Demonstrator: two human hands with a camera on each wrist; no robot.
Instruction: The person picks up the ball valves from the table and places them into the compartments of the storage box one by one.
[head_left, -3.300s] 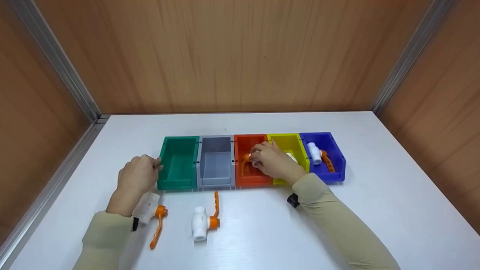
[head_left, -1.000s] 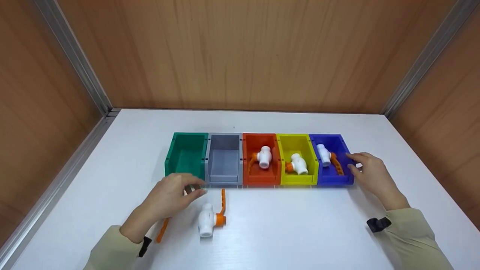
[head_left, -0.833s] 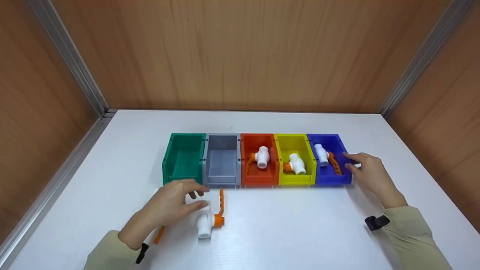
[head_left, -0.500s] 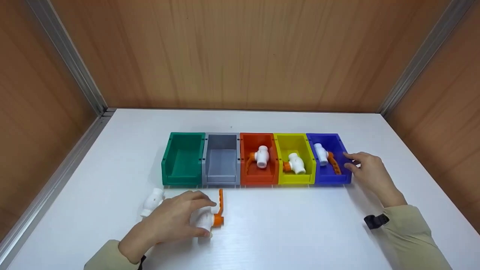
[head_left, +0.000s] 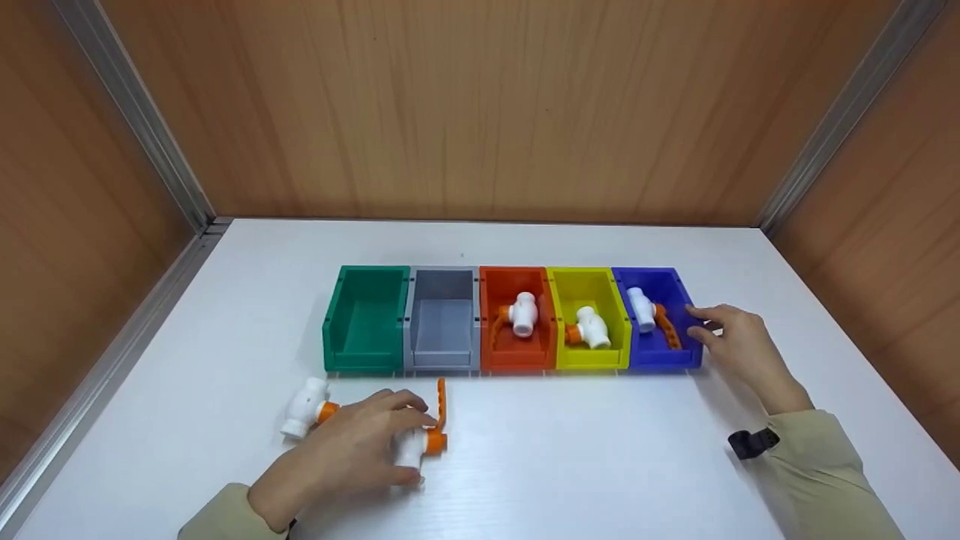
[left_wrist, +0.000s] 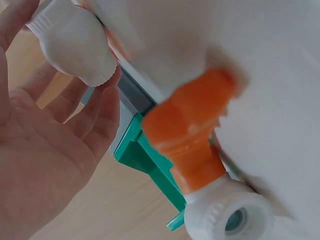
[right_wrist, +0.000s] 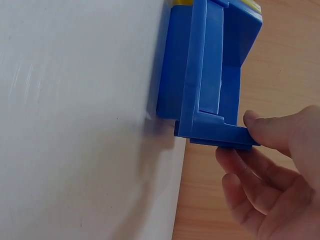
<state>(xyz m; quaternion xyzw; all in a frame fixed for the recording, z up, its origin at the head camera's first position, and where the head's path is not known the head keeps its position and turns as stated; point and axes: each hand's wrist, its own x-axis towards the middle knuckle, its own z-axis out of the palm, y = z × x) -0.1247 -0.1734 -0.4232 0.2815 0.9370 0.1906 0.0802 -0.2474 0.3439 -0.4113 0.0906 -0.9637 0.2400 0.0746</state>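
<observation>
Gripping the centre valve [head_left: 410,450] low in the middle of the head view, the left hand [head_left: 349,454] has its thumb and fingers curved round the white body; whether the valve is off the table [head_left: 570,450] I can't tell. At right, the right hand [head_left: 744,351] pinches the wall of the blue bin [head_left: 666,361] between thumb and fingers. The work looks a little over half done: the red bin [head_left: 517,362], yellow bin [head_left: 592,361] and blue bin each hold one valve. Left to place, it seems, are the centre valve and the left valve [head_left: 304,411], with the green bin [head_left: 367,315] and grey bin [head_left: 442,330], left of centre, likely meant for them.
</observation>
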